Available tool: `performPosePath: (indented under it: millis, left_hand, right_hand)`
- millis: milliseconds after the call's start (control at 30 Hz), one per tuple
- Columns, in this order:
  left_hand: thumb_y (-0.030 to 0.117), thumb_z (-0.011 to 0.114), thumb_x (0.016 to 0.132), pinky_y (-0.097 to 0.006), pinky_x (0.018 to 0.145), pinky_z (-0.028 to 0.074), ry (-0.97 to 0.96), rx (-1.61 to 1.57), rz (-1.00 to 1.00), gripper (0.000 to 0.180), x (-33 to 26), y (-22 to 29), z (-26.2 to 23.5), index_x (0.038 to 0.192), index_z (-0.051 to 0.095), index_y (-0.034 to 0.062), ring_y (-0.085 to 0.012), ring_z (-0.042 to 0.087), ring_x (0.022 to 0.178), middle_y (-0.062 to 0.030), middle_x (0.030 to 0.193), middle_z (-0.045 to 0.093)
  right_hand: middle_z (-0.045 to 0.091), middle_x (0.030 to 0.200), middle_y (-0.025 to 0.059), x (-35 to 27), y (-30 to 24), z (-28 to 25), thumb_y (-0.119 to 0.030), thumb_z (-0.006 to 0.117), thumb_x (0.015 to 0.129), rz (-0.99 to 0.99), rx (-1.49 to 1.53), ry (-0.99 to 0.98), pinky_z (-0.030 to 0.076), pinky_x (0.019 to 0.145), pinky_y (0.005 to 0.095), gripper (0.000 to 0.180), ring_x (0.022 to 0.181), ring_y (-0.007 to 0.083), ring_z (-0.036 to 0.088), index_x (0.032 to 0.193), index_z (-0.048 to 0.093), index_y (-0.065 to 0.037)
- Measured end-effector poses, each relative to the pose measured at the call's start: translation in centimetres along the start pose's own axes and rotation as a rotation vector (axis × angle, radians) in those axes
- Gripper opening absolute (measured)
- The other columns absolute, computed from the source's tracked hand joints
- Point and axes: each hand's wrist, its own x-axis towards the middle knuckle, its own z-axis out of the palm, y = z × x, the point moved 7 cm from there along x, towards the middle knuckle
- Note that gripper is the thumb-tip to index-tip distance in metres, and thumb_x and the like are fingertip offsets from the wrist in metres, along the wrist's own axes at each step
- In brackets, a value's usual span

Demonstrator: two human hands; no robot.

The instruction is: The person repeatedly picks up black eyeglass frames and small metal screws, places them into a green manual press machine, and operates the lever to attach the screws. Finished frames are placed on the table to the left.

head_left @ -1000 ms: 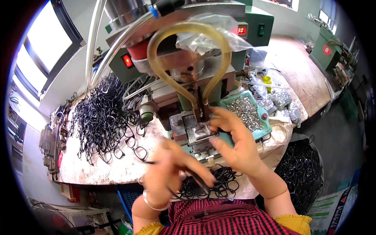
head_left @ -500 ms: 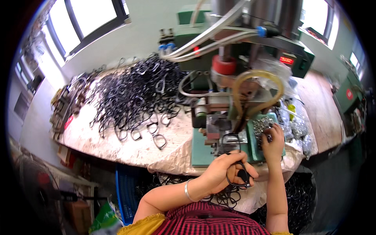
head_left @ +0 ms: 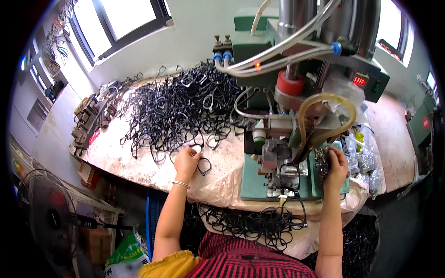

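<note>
My left hand (head_left: 186,163) is at the front edge of a pile of black eyeglass frames (head_left: 176,106), its fingertips pinched on one black eyeglass frame (head_left: 204,167). A silver bangle circles that wrist. On the right, my right hand (head_left: 336,167) has its fingers bent together at a green tray (head_left: 345,187) of small metal parts (head_left: 321,163); what they pinch, if anything, is hidden. Between the hands, another black eyeglass frame (head_left: 303,214) sits at the metal fixture (head_left: 278,160) of a green press, one rim hanging over its front. Neither hand touches it.
Above the fixture stand the press's red collar (head_left: 290,82), a yellowish hose loop (head_left: 352,109) and pale air tubes. Bags of small parts (head_left: 366,163) lie right of the tray. More black frames (head_left: 245,224) lie below the table edge. A fan (head_left: 53,217) stands lower left.
My left hand has let go of the eyeglass frame at the press and moved left to the pile. My right hand stays at the parts tray. The whole view has shifted.
</note>
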Motion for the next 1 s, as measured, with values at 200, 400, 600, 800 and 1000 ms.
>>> performPosePath:
  millis: [200, 400, 600, 800, 1000]
  left_hand:
    - [0.014, 0.072, 0.087, -0.02, 0.044, 0.039, -0.249, -0.809, -0.009, 0.013, -1.0, 5.1, -4.2, 0.083, 0.07, 0.002, -0.0035, 0.054, 0.051, -0.0013, 0.064, 0.065]
    - [0.018, 0.057, 0.098, -0.021, 0.05, 0.051, -0.106, -1.004, -0.208, 0.01, 4.8, -7.0, -7.7, 0.095, 0.056, 0.0094, -0.0105, 0.065, 0.064, -0.0083, 0.093, 0.072]
    - [0.005, 0.062, 0.094, -0.02, 0.054, 0.049, -0.231, -1.165, -0.201, 0.004, 1.8, -7.2, 1.8, 0.094, 0.059, 0.0078, -0.01, 0.062, 0.066, -0.0015, 0.085, 0.066]
    - [-0.003, 0.067, 0.087, -0.022, 0.058, 0.04, -0.072, -1.065, 0.108, 0.022, -0.5, 5.3, -0.2, 0.103, 0.054, 0.0044, -0.0068, 0.05, 0.065, 0.001, 0.079, 0.056]
    - [0.006, 0.059, 0.098, -0.022, 0.063, 0.045, -0.372, -1.588, -0.249, 0.023, -8.1, 6.6, 2.2, 0.12, 0.06, 0.0019, -0.0103, 0.056, 0.074, -0.0034, 0.092, 0.063]
  right_hand:
    - [0.071, 0.095, 0.0033, -1.8, -2.5, 0.4, -0.002, 0.069, 0.09, -0.04, -0.256, -0.021, 0.049, 0.081, 0.023, 0.016, 0.088, 0.01, 0.064, 0.105, 0.072, 0.001]
    - [0.072, 0.093, 0.0048, -6.0, -5.6, -6.8, 0.002, 0.07, 0.085, -0.155, -0.616, 0.12, 0.05, 0.08, 0.0255, 0.014, 0.087, 0.011, 0.064, 0.098, 0.074, 0.001]
    - [0.069, 0.094, 0.0037, -7.5, -5.1, -6.3, 0.006, 0.071, 0.082, 0.003, -0.434, 0.015, 0.049, 0.079, 0.0253, 0.014, 0.086, 0.0125, 0.064, 0.094, 0.071, 0.001]
    - [0.069, 0.092, 0.0077, -5.4, -10.9, 7.6, 0.001, 0.074, 0.078, -0.296, -0.47, -0.324, 0.051, 0.08, 0.0274, 0.019, 0.086, 0.0153, 0.065, 0.095, 0.067, 0.002]
    - [0.069, 0.089, 0.0056, -6.3, -8.6, 9.2, 0.001, 0.071, 0.08, -0.035, -0.064, -0.282, 0.049, 0.084, 0.0254, 0.042, 0.088, 0.0108, 0.064, 0.118, 0.052, 0.004]
